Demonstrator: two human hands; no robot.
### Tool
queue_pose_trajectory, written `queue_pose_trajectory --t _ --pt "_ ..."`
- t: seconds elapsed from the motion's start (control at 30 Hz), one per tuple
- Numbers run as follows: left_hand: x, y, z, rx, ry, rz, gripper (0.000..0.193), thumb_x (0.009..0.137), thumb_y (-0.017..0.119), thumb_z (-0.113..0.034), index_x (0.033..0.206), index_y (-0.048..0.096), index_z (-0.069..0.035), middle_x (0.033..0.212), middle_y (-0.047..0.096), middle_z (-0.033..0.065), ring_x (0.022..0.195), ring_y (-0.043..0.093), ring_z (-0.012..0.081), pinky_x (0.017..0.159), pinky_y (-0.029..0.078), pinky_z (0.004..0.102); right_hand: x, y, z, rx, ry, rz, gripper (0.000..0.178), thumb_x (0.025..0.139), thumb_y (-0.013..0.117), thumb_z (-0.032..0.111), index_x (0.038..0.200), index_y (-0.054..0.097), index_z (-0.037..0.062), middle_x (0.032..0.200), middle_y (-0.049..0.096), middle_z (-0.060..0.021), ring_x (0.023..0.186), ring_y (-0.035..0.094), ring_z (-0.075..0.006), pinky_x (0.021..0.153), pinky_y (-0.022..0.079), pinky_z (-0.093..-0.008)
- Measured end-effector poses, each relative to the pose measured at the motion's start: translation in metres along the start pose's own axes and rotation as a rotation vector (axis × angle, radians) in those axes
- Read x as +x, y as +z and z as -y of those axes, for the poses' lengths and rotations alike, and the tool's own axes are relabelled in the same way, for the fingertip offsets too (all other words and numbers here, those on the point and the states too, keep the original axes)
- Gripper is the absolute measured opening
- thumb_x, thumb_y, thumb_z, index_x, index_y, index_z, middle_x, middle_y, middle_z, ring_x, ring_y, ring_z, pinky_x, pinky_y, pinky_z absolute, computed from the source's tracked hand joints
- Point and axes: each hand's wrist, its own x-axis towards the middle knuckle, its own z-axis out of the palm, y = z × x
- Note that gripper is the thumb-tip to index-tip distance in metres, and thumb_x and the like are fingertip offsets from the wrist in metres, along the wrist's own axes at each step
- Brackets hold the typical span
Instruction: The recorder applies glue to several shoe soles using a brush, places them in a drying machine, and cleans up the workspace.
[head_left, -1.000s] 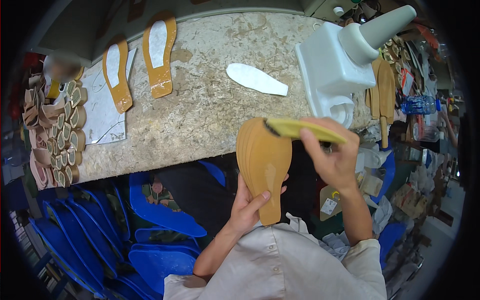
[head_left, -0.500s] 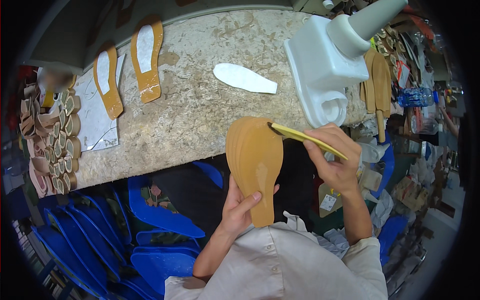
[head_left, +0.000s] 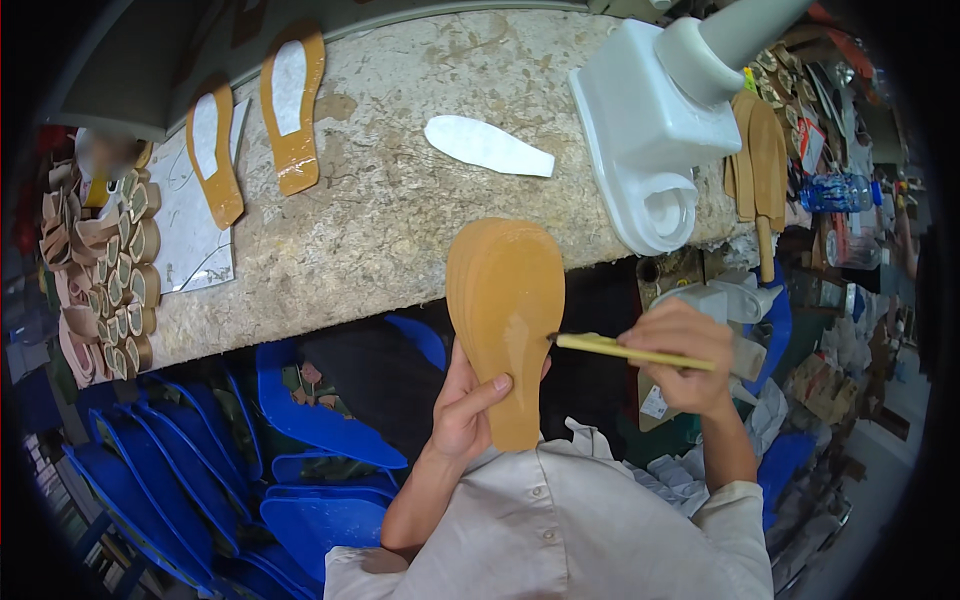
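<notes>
Insoles (head_left: 510, 280) (tan, fanned) are gripped by the left hand (head_left: 466, 408), the right hand (head_left: 688, 358) grasping a yellow brush (head_left: 598, 345).

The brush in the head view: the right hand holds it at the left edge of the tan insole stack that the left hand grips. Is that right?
Not quite: the head view shows the brush at the right edge of the tan insole stack. The right hand does hold it, and the left hand grips the stack.
</notes>
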Motion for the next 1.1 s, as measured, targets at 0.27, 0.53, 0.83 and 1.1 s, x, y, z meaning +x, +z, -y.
queue_pose_trajectory --t 0.27,0.53,0.83,1.1 --pt "0.002 0.003 -0.004 -0.004 0.019 0.018 0.073 0.093 0.051 0.006 0.157 0.019 -0.011 0.152 0.04 0.017 0.14 0.046 0.0314 0.116 0.038 0.0518 0.031 0.003 0.003 0.001 0.376 -0.428 0.019 0.089 0.073 -0.002 0.108 0.072 -0.0055 0.099 0.074 -0.0113 0.089 0.068 -0.0126 0.08 0.052 -0.025" --pt "0.004 0.004 -0.009 0.112 0.075 -0.027 0.073 0.093 0.056 0.002 0.156 0.021 -0.011 0.143 0.049 0.0205 0.126 0.057 0.0341 0.106 0.047 0.0469 0.029 -0.086 -0.021 -0.169 0.259 -0.407 0.018 0.086 0.075 -0.003 0.103 0.074 -0.005 0.096 0.074 -0.0123 0.087 0.068 -0.0139 0.079 0.052 -0.0259" --pt "0.002 0.0 -0.005 0.113 0.13 -0.01 0.078 0.093 0.063 -0.015 0.157 0.019 -0.009 0.146 0.046 0.02 0.128 0.056 0.0326 0.107 0.048 0.0434 0.044 -0.095 -0.042 -0.031 0.357 -0.063 0.019 0.089 0.075 0.008 0.104 0.074 -0.0026 0.093 0.074 -0.0098 0.084 0.07 -0.0164 0.077 0.054 -0.0284" --pt "-0.004 -0.009 0.0 -0.063 0.123 0.087 0.075 0.103 0.046 -0.049 0.161 0.016 -0.012 0.162 0.031 0.0135 0.147 0.036 0.0334 0.117 0.032 0.058 0.039 -0.066 -0.026 0.73 0.64 -0.088 0.024 0.092 0.071 0.009 0.112 0.068 -0.005 0.103 0.072 -0.0121 0.085 0.069 -0.0149 0.077 0.055 -0.0265"
